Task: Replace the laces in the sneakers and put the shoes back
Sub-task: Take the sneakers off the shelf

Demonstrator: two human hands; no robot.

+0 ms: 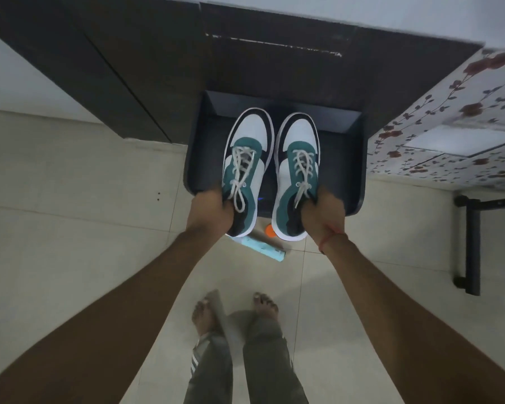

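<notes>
Head | hands: left grips left sneaker, right right sneaker | fingers hidden

No readable text, label, brand name, number or sign appears anywhere in the head view. The two sneakers show only plain colour panels and laces, with no logo or lettering that can be made out. A pale blue flat object on the floor carries no legible print (it is blurred and partly hidden). The flower-patterned surface at right bears a pattern only, no words.
</notes>
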